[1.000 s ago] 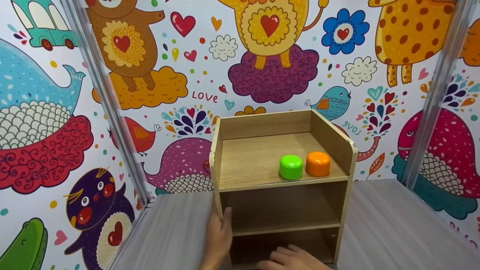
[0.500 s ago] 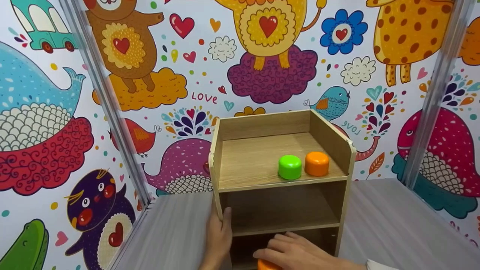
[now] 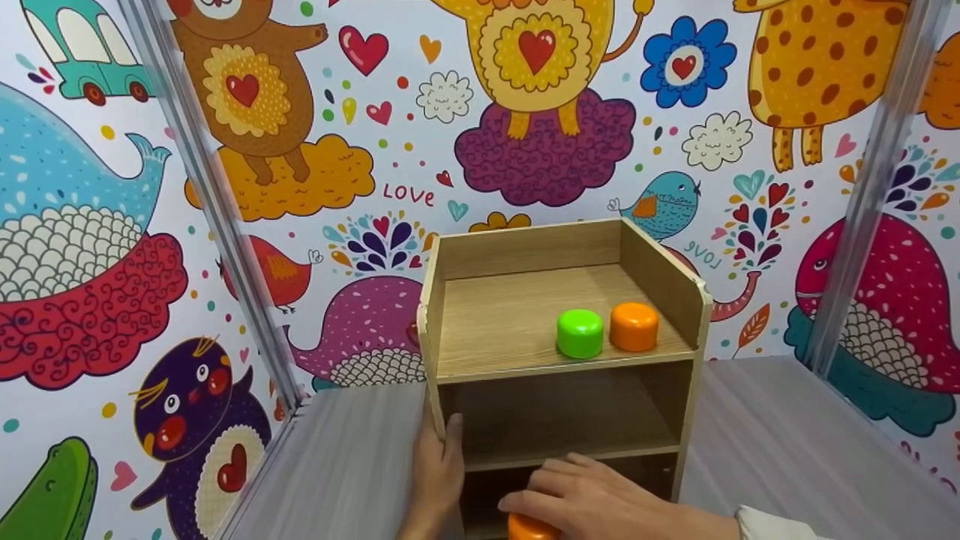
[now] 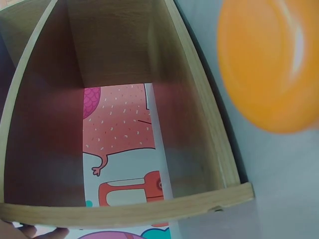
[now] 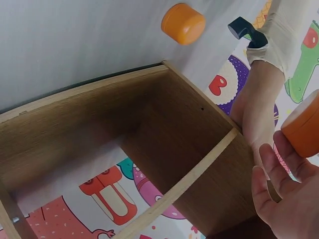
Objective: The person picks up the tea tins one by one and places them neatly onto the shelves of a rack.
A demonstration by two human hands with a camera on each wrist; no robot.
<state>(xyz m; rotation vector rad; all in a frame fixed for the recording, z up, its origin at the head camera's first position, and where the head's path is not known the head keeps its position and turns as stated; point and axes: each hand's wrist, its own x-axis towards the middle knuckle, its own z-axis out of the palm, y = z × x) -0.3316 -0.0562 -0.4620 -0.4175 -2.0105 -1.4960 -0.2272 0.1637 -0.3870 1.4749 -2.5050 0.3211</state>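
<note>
My left hand point(image 3: 439, 472) grips the left side panel of a small wooden shelf unit point(image 3: 525, 367); its fingertips show under the panel's edge in the left wrist view. My right hand point(image 3: 592, 491) holds an orange rounded cylinder point(image 3: 532, 527) in front of the lowest compartment. In the right wrist view, that orange cylinder point(image 5: 305, 127) sits against the fingertips. On the top shelf a green rounded cylinder point(image 3: 580, 334) stands beside another orange one point(image 3: 634, 328), near the front edge. An orange rounded shape point(image 4: 271, 64) appears large and close in the left wrist view.
Another orange cylinder point(image 5: 183, 24) stands on the grey tabletop point(image 3: 337, 457) before the shelf, in the right wrist view. Walls with printed cartoon animals point(image 3: 547, 165) rise behind and at both sides, with metal posts point(image 3: 217, 217) at the corners.
My right hand has risen slightly at the front of the lowest compartment, and an orange cylinder now shows in it. My left hand and the top-shelf pieces stay put.
</note>
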